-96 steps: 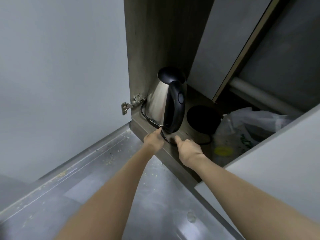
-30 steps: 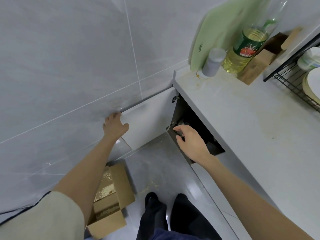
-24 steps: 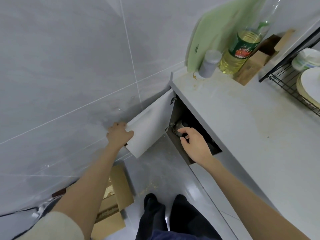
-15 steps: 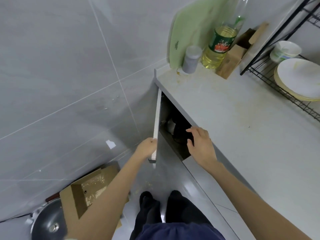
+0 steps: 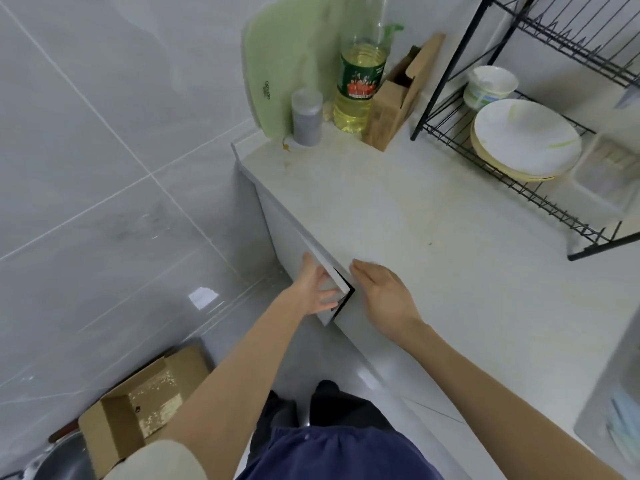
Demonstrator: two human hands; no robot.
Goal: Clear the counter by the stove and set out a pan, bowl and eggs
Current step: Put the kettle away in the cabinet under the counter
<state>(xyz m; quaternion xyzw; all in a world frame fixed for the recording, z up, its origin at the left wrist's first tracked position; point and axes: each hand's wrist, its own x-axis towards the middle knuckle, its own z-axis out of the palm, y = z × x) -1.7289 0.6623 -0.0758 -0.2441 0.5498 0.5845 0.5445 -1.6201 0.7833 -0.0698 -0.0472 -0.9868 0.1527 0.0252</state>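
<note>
My left hand (image 5: 314,289) presses flat against the white cabinet door (image 5: 278,223) under the counter (image 5: 415,237); the door stands only a narrow dark gap from shut. My right hand (image 5: 383,295) hovers relaxed and empty over the counter's front edge, just right of that gap. A white bowl (image 5: 491,86) sits in the black dish rack (image 5: 540,199) at the back right, beside stacked plates (image 5: 524,138). A metal pan (image 5: 59,460) lies on the floor at the bottom left. The kettle is hidden inside the cabinet.
Against the back wall stand a green cutting board (image 5: 277,74), a grey canister (image 5: 306,116), an oil bottle (image 5: 360,88) and an open cardboard carton (image 5: 398,98). An open cardboard box (image 5: 145,393) lies on the floor to my left.
I have stood up from the cabinet. My left hand swung the door from wide open to almost shut, and my right hand came out of the cabinet to the counter edge.
</note>
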